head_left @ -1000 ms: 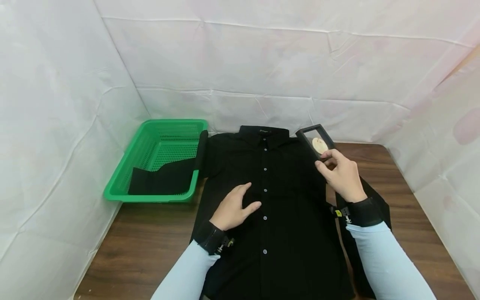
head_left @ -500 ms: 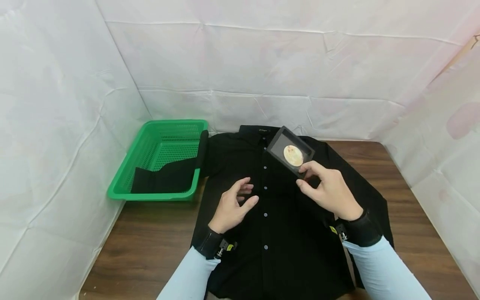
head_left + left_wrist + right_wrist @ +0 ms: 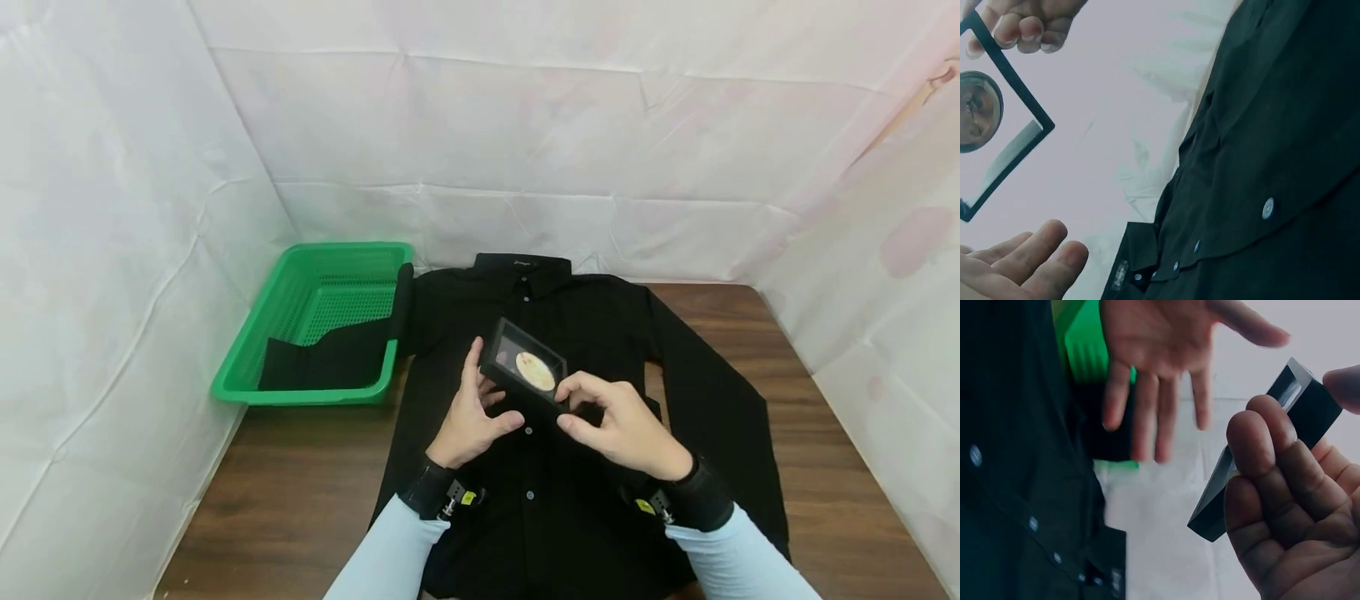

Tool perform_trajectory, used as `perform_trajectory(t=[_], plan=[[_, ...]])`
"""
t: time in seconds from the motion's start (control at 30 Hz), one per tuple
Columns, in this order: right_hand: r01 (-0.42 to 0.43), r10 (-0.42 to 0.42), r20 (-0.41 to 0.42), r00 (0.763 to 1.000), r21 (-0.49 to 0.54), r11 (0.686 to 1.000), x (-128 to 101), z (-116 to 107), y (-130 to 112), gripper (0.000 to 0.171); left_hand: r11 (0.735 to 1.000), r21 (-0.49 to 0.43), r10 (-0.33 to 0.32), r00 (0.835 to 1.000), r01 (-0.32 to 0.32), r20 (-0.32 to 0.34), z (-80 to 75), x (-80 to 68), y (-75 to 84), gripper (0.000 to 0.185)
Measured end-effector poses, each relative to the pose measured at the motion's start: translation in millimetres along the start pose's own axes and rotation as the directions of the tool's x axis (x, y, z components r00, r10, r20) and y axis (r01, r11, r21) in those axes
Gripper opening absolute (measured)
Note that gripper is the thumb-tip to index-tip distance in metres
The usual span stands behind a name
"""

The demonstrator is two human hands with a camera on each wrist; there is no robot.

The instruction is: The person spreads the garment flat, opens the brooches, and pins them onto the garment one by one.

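Low in the centre of the head view, the right hand (image 3: 622,429) pinches one corner of the flat black square frame with a clear window and a round pale disc inside (image 3: 525,367), thumb and fingertips clamped on its near right edge only. That corner grip looks thin: the frame tilts up and to the left, held above the shirt, and a slight twist could let it pivot or slip out and drop onto the buttons. The clear window may also pick up fingerprints if the fingers slide inward.

Just left of it, the left hand (image 3: 471,417) stands with fingers straight and spread. In the head view its index finger seems to touch the frame's far left edge, but the wrist views show a gap, so contact is uncertain. It grips nothing.

Under both hands the black long-sleeved button shirt (image 3: 570,467) lies flat on the dark wooden worktop (image 3: 285,500). Further up and left, one sleeve drapes into the green perforated plastic basket (image 3: 247,367).
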State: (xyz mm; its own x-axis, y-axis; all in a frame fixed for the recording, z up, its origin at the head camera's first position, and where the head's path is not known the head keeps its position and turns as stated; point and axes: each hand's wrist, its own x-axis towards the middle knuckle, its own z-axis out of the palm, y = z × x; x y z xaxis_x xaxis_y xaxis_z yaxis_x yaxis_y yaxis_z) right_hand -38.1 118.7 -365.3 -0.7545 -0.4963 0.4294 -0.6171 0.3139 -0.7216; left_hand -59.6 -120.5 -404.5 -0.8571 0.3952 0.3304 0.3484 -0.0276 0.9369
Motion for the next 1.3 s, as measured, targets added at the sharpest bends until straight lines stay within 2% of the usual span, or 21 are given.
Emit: perform_trajectory(t=[0.13,0.23,0.33,0.47,0.6,0.73,0.87,1.0,1.17,1.3], plan=[[0.004,-0.008,0.042,0.999,0.092,0.996,1,12,-9,0.025,0.990,-0.140,0.028,0.999,-0.030,-0.021,0.7,-4.3,-16.2,0.122],[0.005,-0.014,0.071,0.997,0.131,0.991,-2,22,1,0.025,0.970,-0.234,0.064,0.998,-0.069,-0.028,1.0,-7.3,-27.8,0.118],[0.003,-0.016,0.094,0.995,0.135,0.991,-5,30,15,0.027,0.956,-0.273,0.097,0.995,-0.104,-0.039,0.0,-9.0,-33.5,0.114],[0.004,-0.011,0.099,0.995,0.067,0.998,-4,32,27,0.023,0.960,-0.256,0.101,0.993,-0.115,-0.067,-2.9,-7.7,-36.5,0.109],[0.004,0.001,0.071,0.997,-0.063,0.998,2,31,27,0.018,0.973,-0.204,0.091,0.992,-0.107,-0.088,-5.5,-6.1,-37.5,0.109],[0.011,-0.002,0.065,0.998,-0.129,0.992,11,32,23,0.020,0.982,-0.159,0.087,0.991,-0.102,-0.097,-4.4,-6.0,-24.2,0.112],[0.066,-0.057,0.080,0.995,-0.117,0.991,20,36,21,0.022,0.982,-0.162,0.086,0.991,-0.102,-0.105,-3.0,-6.3,-14.8,0.113],[0.100,-0.090,0.094,0.992,-0.111,0.989,23,39,20,0.020,0.981,-0.173,0.076,0.992,-0.093,-0.099,-3.7,-7.0,-23.6,0.113],[0.131,-0.120,0.101,0.988,-0.110,0.985,23,41,18,0.019,0.974,-0.223,0.041,0.998,-0.049,-0.042,-6.5,-10.3,-45.2,0.111],[0.128,-0.116,0.109,0.987,-0.112,0.985,21,42,18,0.020,0.967,-0.251,0.032,0.999,-0.034,-0.012,-8.1,-12.1,-52.3,0.108]])
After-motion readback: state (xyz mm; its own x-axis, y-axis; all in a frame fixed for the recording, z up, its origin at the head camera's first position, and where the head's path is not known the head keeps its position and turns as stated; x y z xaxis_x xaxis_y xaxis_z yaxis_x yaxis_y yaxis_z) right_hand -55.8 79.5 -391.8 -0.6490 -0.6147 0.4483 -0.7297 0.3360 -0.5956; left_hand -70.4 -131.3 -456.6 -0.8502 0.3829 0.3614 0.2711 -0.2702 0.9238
